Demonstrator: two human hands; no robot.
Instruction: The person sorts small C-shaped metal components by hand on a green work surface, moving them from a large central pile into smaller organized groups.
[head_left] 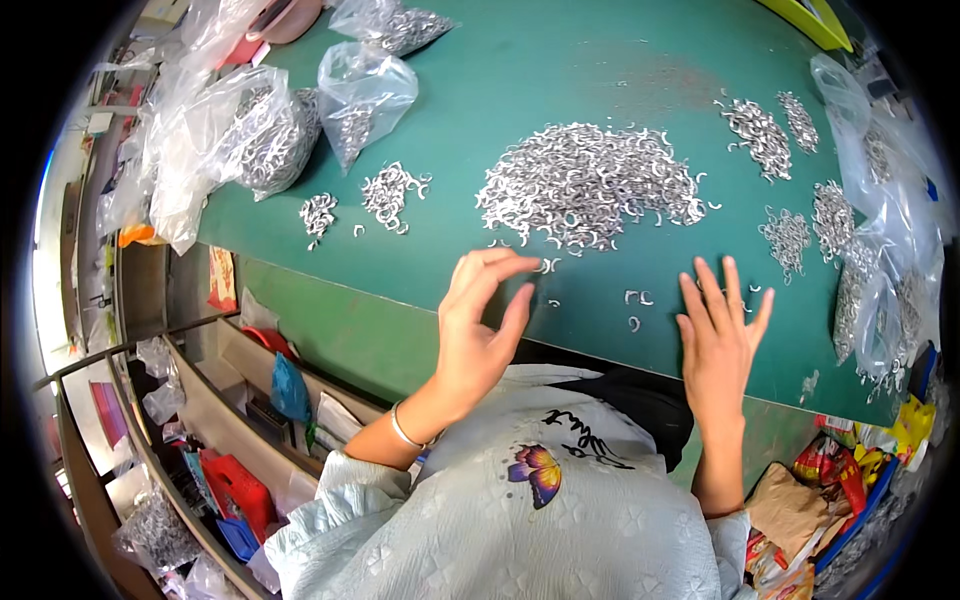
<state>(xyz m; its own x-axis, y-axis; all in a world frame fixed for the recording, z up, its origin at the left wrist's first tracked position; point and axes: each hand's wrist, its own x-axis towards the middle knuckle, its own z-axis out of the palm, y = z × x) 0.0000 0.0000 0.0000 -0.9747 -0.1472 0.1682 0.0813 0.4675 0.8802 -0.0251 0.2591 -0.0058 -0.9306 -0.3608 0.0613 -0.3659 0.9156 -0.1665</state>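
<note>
1. A green table spans the top and middle.
2. Bottom middle, a pale shirt has black writing and a butterfly.
3. Upper left, clear bags hold metal bits.
4. Upper middle, a pile of curved bits runs sideways; they point every way.
5. Middle, left hand: thumb and finger apart. Right hand, right of middle: fingers spread.
6. Loose bits lie between.

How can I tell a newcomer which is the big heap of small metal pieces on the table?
On the green table, look beyond the person's left hand and right hand. There, near the middle, lies a loose heap of silvery, curved pieces. It spreads much wider than the small loose piles at both sides of it.
</note>
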